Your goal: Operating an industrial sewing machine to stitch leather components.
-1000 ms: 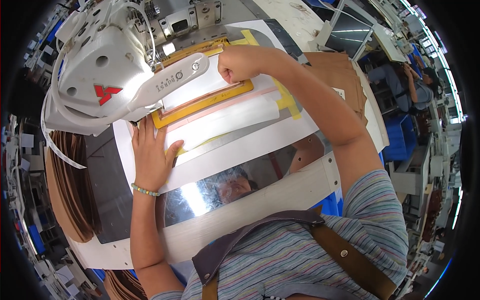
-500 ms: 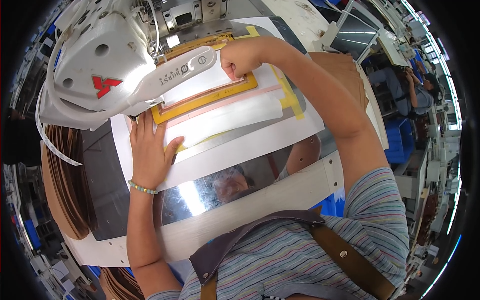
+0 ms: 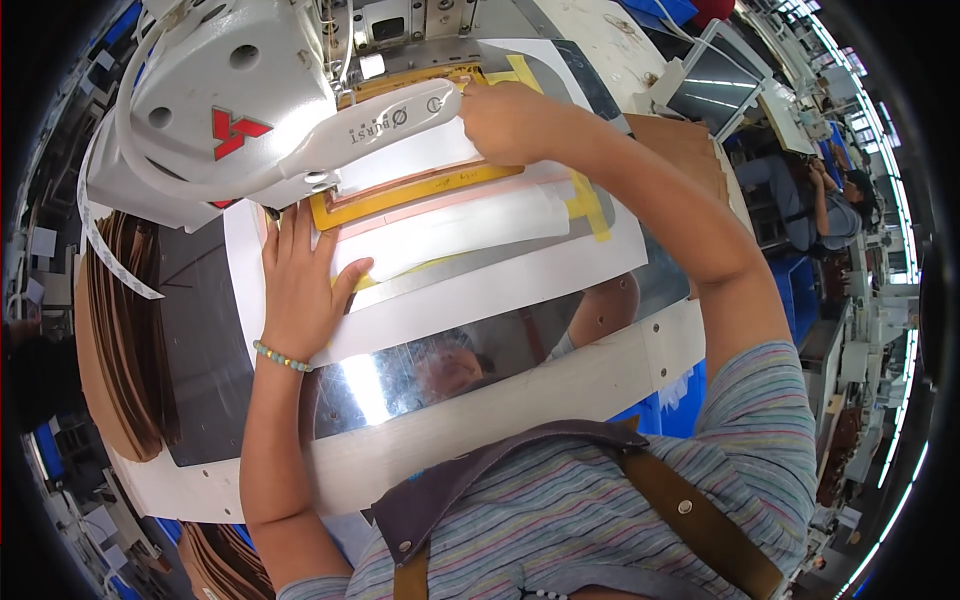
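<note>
The left hand (image 3: 300, 290) lies flat, fingers slightly spread and thumb out, on a large white paper sheet (image 3: 480, 290); the right hand (image 3: 508, 125) curls at the right end of a yellow, rectangular, open-centred frame (image 3: 420, 190), and whether its hidden fingertips pinch anything I cannot tell. The frame sits over the sheet, toward the far edge of the pale worktop (image 3: 540, 390). Even, light pressure from the left palm should stop the sheet slipping, while the right hand is best worked gently, without skewing the frame. A bulky white machine head (image 3: 240, 90) overhangs the frame's left end, and a white paddle-shaped device (image 3: 390, 115) crosses above it; both crowd the fingers. Brown flat pieces (image 3: 120, 340) stand stacked along the worktop's left edge, and a dark screen (image 3: 710, 80) by its far right corner
</note>
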Motion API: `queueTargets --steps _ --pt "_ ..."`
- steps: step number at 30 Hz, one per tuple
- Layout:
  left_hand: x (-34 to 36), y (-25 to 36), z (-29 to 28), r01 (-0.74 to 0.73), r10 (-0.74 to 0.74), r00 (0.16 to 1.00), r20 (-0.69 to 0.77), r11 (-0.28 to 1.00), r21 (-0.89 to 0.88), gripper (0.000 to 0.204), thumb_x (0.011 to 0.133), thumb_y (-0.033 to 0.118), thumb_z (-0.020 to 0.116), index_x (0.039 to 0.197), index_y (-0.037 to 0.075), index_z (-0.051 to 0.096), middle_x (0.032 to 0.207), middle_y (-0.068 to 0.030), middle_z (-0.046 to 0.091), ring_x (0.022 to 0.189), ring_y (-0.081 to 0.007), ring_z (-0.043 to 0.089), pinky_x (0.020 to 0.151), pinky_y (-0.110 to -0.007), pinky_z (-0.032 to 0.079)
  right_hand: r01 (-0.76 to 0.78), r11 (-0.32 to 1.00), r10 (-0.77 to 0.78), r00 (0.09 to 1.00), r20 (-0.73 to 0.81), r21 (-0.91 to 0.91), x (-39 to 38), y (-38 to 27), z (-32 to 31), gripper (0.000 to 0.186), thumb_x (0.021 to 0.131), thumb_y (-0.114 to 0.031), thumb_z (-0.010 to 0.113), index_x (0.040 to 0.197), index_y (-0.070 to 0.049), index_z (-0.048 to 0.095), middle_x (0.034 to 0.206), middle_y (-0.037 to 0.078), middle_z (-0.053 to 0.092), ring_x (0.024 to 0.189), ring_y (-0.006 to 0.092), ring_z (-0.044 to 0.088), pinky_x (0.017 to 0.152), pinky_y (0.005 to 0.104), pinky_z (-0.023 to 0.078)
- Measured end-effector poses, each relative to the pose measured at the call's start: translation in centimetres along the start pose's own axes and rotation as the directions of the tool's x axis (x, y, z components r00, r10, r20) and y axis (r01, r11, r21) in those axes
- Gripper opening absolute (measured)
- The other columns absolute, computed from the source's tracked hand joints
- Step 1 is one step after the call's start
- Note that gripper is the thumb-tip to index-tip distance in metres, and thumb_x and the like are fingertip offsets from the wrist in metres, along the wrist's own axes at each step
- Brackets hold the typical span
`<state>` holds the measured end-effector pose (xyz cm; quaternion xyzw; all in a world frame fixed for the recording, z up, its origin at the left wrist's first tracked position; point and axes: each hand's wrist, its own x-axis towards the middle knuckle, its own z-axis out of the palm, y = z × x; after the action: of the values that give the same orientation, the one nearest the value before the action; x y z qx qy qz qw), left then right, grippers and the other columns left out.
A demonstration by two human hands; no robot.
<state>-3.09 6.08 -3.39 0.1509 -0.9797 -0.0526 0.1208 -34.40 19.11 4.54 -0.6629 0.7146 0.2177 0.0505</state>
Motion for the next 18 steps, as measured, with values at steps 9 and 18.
queueTargets --steps 9,18 --pt "0.1 -0.2 0.3 0.024 -0.024 1.0 0.017 1.0 0.002 0.073 0.105 0.054 0.06 0.155 0.002 0.053 0.168 -0.0277 0.038 0.16 -0.045 0.027 0.13 -0.059 0.016 0.104 0.978 -0.088 0.992 -0.094 0.183 -0.8 -0.3 -0.4 0.015 0.083 -0.004 0.062 0.073 -0.003 0.072 0.082 0.019 0.064 0.091 0.0362 0.068 0.077 0.0475 0.055" --pt "0.1 0.1 0.3 0.031 -0.031 1.0 0.0 0.999 -0.015 0.073 0.105 0.057 0.057 0.153 0.002 0.057 0.169 -0.0303 0.034 0.16 -0.0454 0.027 0.131 -0.058 0.016 0.059 0.957 -0.01 0.985 -0.172 0.283 0.0 -1.2 -1.5 0.02 0.09 -0.011 0.062 0.09 -0.001 0.079 0.111 0.02 0.073 0.105 0.0371 0.07 0.092 0.0476 0.056"
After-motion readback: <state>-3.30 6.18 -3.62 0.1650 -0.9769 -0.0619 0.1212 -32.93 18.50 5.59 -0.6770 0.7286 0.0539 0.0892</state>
